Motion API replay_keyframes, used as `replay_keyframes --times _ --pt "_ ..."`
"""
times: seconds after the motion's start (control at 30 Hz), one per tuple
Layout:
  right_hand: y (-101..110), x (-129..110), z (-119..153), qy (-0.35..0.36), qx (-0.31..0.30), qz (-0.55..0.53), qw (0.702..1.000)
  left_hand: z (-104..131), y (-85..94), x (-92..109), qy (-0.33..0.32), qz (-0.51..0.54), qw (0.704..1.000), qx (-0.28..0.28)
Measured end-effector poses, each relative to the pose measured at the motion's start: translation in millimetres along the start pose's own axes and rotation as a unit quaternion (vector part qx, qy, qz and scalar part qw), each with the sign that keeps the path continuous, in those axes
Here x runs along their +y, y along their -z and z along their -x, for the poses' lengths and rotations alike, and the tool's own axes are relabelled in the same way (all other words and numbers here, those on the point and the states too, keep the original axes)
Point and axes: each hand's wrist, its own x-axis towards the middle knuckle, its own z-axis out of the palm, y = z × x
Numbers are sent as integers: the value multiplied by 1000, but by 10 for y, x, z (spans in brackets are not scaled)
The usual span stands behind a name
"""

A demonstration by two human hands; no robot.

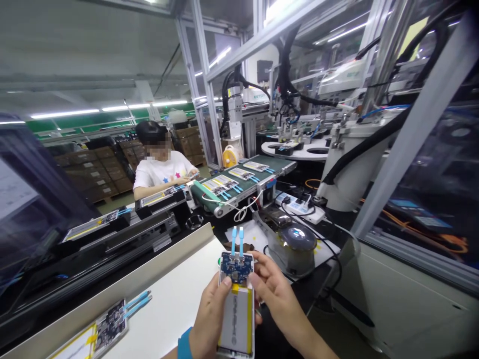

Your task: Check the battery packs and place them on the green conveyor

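Okay, my left grip (209, 311) and right grip (279, 289) both hold the white-framed rectangular device (235, 319) with blue circuit board (236, 267) near the white surface (179, 294), probably mid-check, so next move calls for steady edge support.

Left hand (211, 302), right hand (276, 289), fingers (264, 261) curled

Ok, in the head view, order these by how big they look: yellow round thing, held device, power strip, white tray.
Largest to smallest:
1. White tray
2. Held device
3. Power strip
4. Yellow round thing
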Motion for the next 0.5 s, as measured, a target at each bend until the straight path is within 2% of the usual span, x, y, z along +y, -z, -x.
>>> replay_keyframes --times 0.13,0.2,0.27,0.37,0.43,0.5 --pt "64 -8 -108 -31 18 29 999 -29 -35 17 14 10 999 -29" --pt "93 30 -174 -25 45 47 998 -53 -19 82 -4 -42 999 -9" --pt "106 75 -226 -6 94 61 994 -69 25 172 -60 -143 988 21" --pt "73 118 -256 11 144 65 987 -72 92 285 -140 -338 930 24" --pt "13 129 -244 13 136 50 989 -71 115 332 -174 -439 881 41" --pt "-64 147 -218 20 122 31 992 -69 135 396 -192 -491 847 67"
